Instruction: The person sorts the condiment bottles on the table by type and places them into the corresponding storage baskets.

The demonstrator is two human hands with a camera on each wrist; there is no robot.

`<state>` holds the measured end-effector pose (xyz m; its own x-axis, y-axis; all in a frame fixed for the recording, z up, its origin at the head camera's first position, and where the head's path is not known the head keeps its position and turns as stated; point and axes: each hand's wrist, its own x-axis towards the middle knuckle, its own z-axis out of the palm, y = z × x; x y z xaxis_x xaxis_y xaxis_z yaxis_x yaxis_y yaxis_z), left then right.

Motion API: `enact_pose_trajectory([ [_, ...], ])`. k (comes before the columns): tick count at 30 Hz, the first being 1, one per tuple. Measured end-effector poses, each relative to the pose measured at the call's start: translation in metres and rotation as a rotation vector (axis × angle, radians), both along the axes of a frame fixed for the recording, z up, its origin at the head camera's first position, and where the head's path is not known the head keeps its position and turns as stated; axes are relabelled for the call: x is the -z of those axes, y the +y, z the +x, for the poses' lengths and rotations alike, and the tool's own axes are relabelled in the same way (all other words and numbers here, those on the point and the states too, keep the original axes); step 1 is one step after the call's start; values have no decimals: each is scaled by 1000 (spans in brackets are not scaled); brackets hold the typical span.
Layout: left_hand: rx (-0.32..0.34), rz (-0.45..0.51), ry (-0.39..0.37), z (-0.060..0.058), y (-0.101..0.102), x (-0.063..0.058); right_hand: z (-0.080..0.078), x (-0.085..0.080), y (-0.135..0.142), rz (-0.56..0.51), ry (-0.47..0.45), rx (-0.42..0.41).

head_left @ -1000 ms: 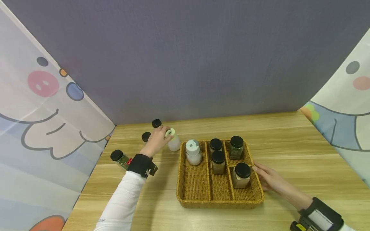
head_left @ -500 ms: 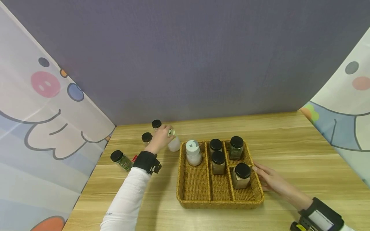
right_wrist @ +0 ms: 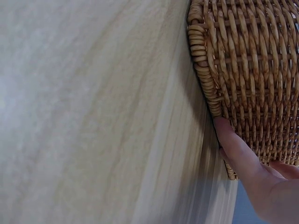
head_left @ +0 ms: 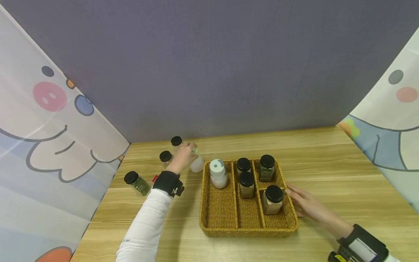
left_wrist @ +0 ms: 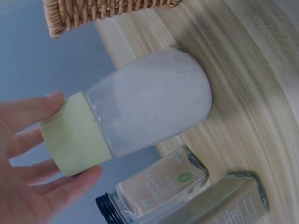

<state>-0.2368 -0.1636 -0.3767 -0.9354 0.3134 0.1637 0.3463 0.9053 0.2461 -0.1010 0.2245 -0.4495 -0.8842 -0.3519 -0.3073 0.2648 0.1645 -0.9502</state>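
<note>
The left hand (head_left: 184, 157) pinches the pale cap of the white bottle (left_wrist: 149, 100) – standing, maybe tipped, just left of the basket (head_left: 203, 203) – while the right hand's (head_left: 306, 205) straight fingers press the basket's right side.

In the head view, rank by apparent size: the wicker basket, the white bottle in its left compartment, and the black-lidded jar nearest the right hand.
1. wicker basket, by far.
2 and 3. white bottle and black-lidded jar look alike; the jar sits nearer the camera, so no ranking.
</note>
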Motion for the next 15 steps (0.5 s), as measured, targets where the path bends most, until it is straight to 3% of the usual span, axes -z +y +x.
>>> enact_pose_trajectory([
  [5,-5,-11,-44,-1,3,0,0,0,0,0,9,4],
  [11,33,-127,-69,-6,7,-5,0,0,-1,-3,0,4],
  [15,28,-154,-110,-7,10,-8,0,0,-1,-9,-3,12],
])
